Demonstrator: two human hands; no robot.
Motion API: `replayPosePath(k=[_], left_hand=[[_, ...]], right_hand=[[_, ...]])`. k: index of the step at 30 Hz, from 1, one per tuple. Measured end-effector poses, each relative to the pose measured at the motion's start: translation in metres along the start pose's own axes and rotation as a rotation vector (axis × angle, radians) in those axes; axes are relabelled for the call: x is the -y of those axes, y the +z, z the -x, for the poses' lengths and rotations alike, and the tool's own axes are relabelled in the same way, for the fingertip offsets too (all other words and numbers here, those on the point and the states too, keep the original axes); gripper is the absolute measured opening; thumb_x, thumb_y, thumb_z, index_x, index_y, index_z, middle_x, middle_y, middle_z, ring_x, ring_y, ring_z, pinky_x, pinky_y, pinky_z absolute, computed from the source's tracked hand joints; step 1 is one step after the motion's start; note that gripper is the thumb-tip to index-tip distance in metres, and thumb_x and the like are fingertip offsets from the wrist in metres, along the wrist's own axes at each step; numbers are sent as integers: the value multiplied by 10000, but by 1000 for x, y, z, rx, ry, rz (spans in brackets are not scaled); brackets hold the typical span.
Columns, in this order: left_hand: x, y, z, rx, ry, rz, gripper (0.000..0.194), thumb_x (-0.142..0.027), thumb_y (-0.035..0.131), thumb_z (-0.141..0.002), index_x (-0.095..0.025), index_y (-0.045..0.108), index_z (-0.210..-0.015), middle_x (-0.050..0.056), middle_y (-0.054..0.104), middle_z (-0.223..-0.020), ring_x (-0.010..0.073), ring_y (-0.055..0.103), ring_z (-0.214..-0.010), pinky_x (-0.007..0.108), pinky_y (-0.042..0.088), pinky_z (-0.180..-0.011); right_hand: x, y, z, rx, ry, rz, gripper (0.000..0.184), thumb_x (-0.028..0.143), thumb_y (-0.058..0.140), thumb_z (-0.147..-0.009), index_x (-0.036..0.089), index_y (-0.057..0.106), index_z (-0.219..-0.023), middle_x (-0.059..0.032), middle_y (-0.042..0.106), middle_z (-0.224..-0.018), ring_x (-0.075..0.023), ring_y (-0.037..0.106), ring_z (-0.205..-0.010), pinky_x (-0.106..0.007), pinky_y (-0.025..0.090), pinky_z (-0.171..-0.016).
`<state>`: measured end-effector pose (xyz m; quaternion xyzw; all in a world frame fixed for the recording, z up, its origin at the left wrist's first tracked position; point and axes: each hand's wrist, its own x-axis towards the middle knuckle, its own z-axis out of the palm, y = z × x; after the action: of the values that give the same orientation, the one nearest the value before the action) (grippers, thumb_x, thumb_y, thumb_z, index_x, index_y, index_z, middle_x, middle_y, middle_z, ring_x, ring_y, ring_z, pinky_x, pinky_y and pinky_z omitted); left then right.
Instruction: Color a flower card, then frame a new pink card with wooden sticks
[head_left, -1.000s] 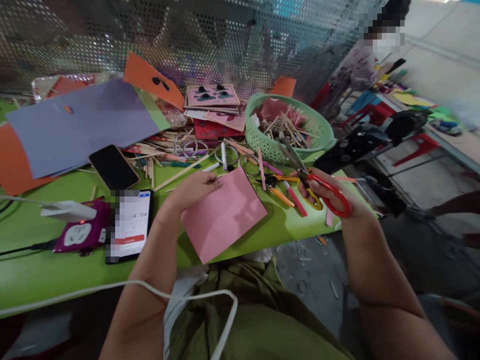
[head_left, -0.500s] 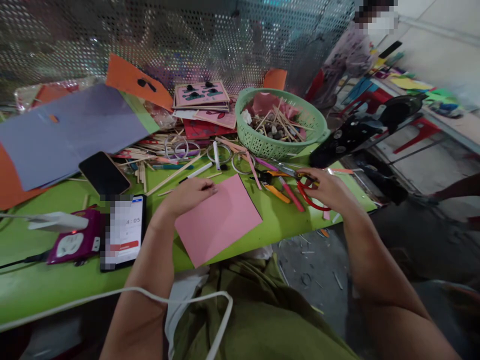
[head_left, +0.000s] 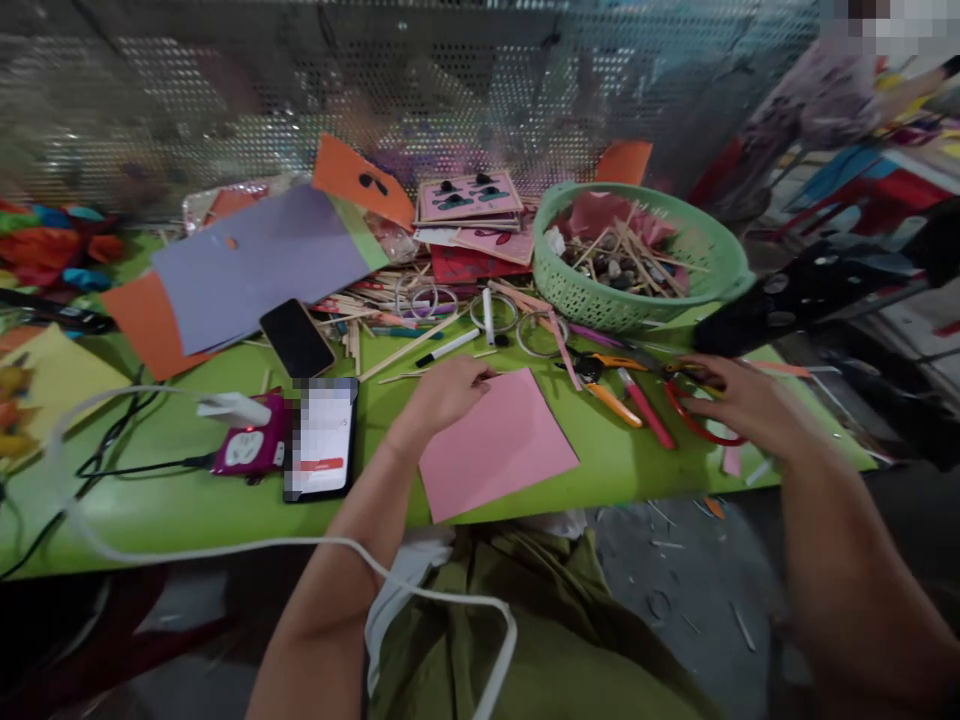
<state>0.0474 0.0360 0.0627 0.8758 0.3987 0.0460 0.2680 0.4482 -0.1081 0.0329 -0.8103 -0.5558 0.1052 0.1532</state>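
Note:
A pink sheet of paper (head_left: pixel 499 455) lies near the table's front edge, a darker layer showing along its right side. My left hand (head_left: pixel 452 393) rests at the sheet's upper left edge, its fingers curled together against it. To the right, the fingers of my right hand (head_left: pixel 739 400) are closed around the handles of scissors (head_left: pixel 694 415) with red loops. The scissors lie low over the table, blades pointing left. Beside them are an orange-handled cutter (head_left: pixel 611 402) and a red-handled tool (head_left: pixel 649 412).
A green basket (head_left: pixel 592 300) of sticks and stones stands behind. Pink cards (head_left: pixel 469 200), purple sheets (head_left: pixel 255 255) and loose sticks lie along the back. Two phones (head_left: pixel 298 340) and a purple power socket (head_left: pixel 251 440) sit left. A white cable (head_left: pixel 247 545) crosses the front.
The view has turned left, so everything appears farther right and more of the table's left end shows. Both hands keep nearly the same places at the paper and scissors.

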Motion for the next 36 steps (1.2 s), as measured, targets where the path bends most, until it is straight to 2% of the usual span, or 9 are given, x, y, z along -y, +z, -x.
replayPosePath(k=[2,4,7,9,14,17,21,30,36], left_hand=[[0,-4,5,-57,-10,12,328,-157,517,-971,-174,786,-1159,110,798,-1211,272,718,-1158,372,537,-1010],[2,-10,15,-149,-39,45,311,-149,518,-984,-170,781,-1149,111,795,-1184,262,721,-1123,374,540,-1006],[8,-15,34,-326,-97,92,273,-178,535,-1012,-178,771,-1149,113,780,-1199,250,715,-1110,375,535,-1009],[12,-14,47,-387,-146,79,248,-186,545,-1021,-188,771,-1123,111,776,-1206,259,698,-1155,391,523,-1031],[22,-1,58,-401,-258,-94,250,-156,564,-1009,-224,774,-1127,106,770,-1257,305,640,-1267,488,462,-1109],[25,4,53,-368,-275,-201,281,-125,539,-1006,-220,772,-1132,130,758,-1249,316,633,-1270,506,450,-1107],[23,4,50,-315,-288,-272,285,-137,492,-1031,-196,763,-1098,152,749,-1214,328,645,-1241,512,468,-1065],[21,5,50,-331,-279,-327,293,-119,442,-1033,-166,730,-1056,185,732,-1203,342,623,-1257,491,480,-1028],[11,7,53,-353,-225,-234,241,-168,453,-1059,-190,693,-1065,137,762,-1136,304,681,-1139,457,479,-1003]], right_hand=[[-7,-2,-2,32,-39,-100,508,478,720,-747,298,697,-1222,-145,777,-1136,-413,737,-1046,-548,589,-881],[-4,-7,4,-49,-79,-40,470,550,725,-757,298,717,-1154,-175,773,-1076,-434,724,-969,-617,571,-828],[23,-12,26,-259,-129,100,411,622,657,-862,317,737,-1125,-195,740,-1088,-445,702,-1000,-658,546,-831],[52,-8,45,-275,-217,60,334,571,578,-959,338,730,-1145,-169,749,-1107,-424,707,-1055,-643,543,-888],[119,36,80,-211,-471,-246,183,426,632,-1000,304,751,-1067,-96,796,-986,-316,758,-862,-510,617,-793],[140,70,89,-164,-619,-318,174,361,651,-991,295,767,-1102,-92,814,-1065,-307,768,-990,-494,629,-866],[146,92,93,-129,-743,-199,285,320,649,-978,284,769,-1234,-108,799,-1265,-322,750,-1125,-533,605,-944],[145,93,93,-123,-731,-202,373,303,633,-981,321,761,-1331,-89,805,-1296,-321,763,-1158,-577,606,-1001],[146,94,95,-124,-698,-222,361,284,644,-975,331,772,-1309,-77,804,-1304,-315,765,-1157,-573,602,-998]])
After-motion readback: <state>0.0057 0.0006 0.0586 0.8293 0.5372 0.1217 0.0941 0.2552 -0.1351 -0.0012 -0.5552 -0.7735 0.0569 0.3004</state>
